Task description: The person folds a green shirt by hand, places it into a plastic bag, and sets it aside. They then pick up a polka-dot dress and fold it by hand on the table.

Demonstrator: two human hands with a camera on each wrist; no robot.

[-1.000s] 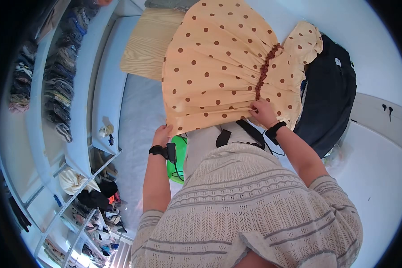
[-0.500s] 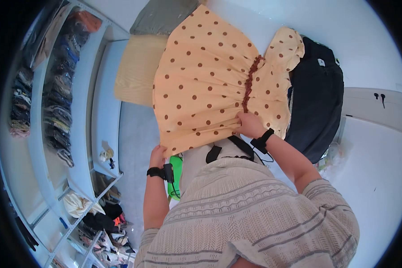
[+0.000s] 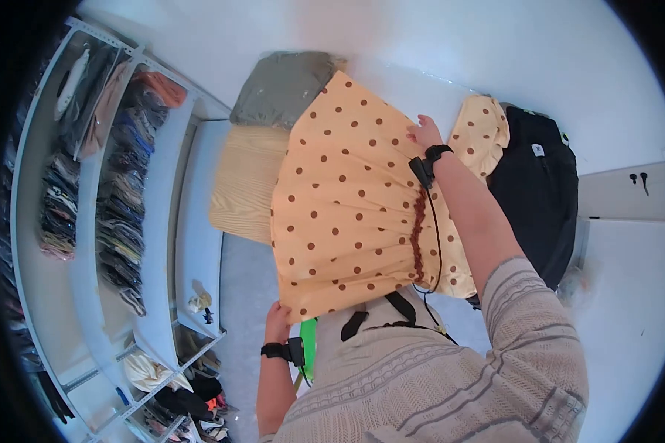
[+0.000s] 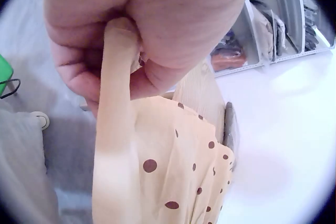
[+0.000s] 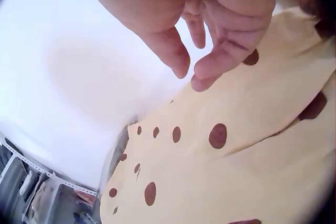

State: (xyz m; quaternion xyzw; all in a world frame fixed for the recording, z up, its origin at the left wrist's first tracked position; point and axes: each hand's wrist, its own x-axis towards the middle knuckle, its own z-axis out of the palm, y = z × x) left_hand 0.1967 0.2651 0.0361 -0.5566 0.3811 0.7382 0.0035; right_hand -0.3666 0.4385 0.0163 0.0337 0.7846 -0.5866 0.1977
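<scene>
A pale orange dress with brown dots lies spread out, its gathered brown waistband toward the right and a puffed sleeve beyond it. At the skirt's near left corner, my left hand pinches the hem; the left wrist view shows the folded edge between thumb and curled fingers. My right hand hovers by the skirt's far edge near the waist. In the right wrist view its thumb and fingertips stand apart with nothing between them, close over the dotted cloth.
Right of the dress lies a black garment or bag. A wood-grain board and a grey plastic-wrapped packet are at its left. Shelves with stacked bagged clothes line the left side. Something green shows near the left wrist.
My right hand has let go of the near edge by the waistband and reached across to the far edge. The left hand keeps its pinch on the hem corner. The head view has shifted.
</scene>
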